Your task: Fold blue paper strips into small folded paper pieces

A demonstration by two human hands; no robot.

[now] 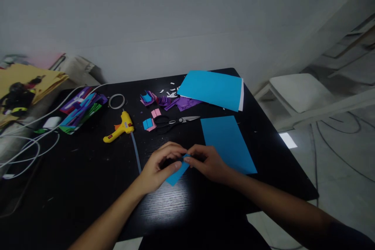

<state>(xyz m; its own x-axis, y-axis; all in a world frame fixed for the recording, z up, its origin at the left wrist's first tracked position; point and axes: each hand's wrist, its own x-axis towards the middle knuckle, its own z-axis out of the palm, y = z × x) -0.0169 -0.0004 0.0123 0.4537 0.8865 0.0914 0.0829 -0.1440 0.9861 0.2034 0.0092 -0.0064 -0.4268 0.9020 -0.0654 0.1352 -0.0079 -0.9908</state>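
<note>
A small piece of blue paper is held between both hands just above the black table. My left hand has its thumb laid along the paper, with the fingers curled behind it. Thumb and forefinger of my right hand pinch the paper's upper corner. Whether the piece is folded there is hidden by the fingertips. To the right lies a flat blue sheet, partly under my right forearm. Beyond my hands rest black-handled scissors with their blades pointing right.
A yellow glue gun lies left, near a tape roll. Small folded blue and pink papers sit by the scissors. Farther back are a stack of blue sheets and purple paper. White cables cross the left side.
</note>
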